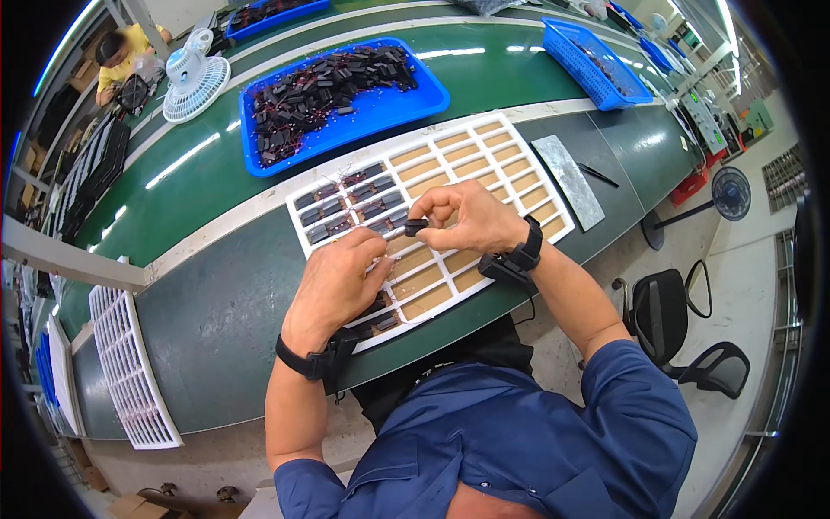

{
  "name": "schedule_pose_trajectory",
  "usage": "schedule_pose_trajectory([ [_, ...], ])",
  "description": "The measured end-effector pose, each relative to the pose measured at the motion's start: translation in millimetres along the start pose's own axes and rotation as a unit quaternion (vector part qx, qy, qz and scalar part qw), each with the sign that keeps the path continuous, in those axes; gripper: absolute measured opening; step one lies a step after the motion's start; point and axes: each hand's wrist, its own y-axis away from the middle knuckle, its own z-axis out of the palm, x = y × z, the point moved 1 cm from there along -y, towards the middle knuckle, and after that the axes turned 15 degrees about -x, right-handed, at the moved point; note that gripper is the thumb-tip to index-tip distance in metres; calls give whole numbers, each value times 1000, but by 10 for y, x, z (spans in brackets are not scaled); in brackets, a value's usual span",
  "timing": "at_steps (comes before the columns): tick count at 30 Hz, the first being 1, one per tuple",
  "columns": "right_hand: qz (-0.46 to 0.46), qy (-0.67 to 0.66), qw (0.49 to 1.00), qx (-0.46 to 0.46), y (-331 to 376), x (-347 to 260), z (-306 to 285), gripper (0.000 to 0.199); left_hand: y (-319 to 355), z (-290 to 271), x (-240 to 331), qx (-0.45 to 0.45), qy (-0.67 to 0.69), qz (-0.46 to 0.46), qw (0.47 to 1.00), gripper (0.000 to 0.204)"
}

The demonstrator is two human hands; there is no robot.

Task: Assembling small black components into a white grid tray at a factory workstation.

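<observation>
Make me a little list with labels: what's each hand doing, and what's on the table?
left hand: resting on the white grid tray, fingers bent
right hand: pinching a small black part above the tray
tray: some slots filled with black parts, many empty
blue bin: heaped with black parts
also there: white fan, grey plate

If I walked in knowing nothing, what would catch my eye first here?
Probably the white compartment tray in the middle of the green bench, its upper-left slots filled with small black parts. Right above it, the right hand pinches one small black part while the left hand rests on the tray. Behind sits a blue tray heaped with more.
</observation>
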Motion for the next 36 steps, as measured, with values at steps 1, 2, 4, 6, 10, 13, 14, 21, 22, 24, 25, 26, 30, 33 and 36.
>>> schedule_pose_trajectory([
  [1, 23, -7, 1000, -19, -3, -18, -3, 26, 0, -2, -1, -3, -1, 1, 1000, 15],
  [2, 23, -9, 1000, -15, -2, -32, -8, 26, -6, -2, 6, -6, -2, 4, 1000, 15],
  [4, 6, -1, 1000, -17, -2, -58, -16, 26, -15, 0, 23, -14, -1, -2, 1000, 16],
  [6, -2, 2, 1000, -15, -7, -74, -19, 26, -23, 8, 26, -19, -2, -4, 1000, 16],
  [10, -17, -3, 1000, -24, -27, -99, -11, 25, -32, 29, 20, -35, -9, 2, 999, 18],
  [13, -13, 4, 999, -52, -87, -62, 30, 24, -18, 10, 29, -67, 13, -41, 997, 17],
  [14, -13, 5, 999, -51, -108, -50, 40, 24, -20, 12, 13, -67, 13, -41, 997, 17],
  [21, -31, 177, 983, -48, -220, -20, 114, 29, -23, -17, -100, -30, 74, 3, 997, 8],
  [22, -30, 177, 983, -48, -229, -31, 121, 29, -15, -36, -103, -31, 74, 4, 997, 8],
  [24, -37, 200, 977, -62, -251, -72, 143, 30, 23, -99, -102, -52, 105, -5, 993, 11],
  [25, -40, 212, 974, -69, -260, -85, 152, 30, 39, -131, -100, -63, 120, -9, 991, 13],
  [26, -39, 213, 974, -69, -271, -83, 159, 30, 55, -166, -94, -63, 120, -9, 991, 13],
  [30, -55, 254, 964, -58, -296, -63, 194, 29, 124, -261, -87, -101, 130, -42, 985, 11],
  [33, -42, 251, 964, -77, -296, -69, 196, 30, 158, -282, -98, -115, 128, -65, 983, 10],
  [36, -52, 222, 972, -59, -250, -56, 185, 26, 169, -335, -83, -119, 133, -73, 981, 10],
])
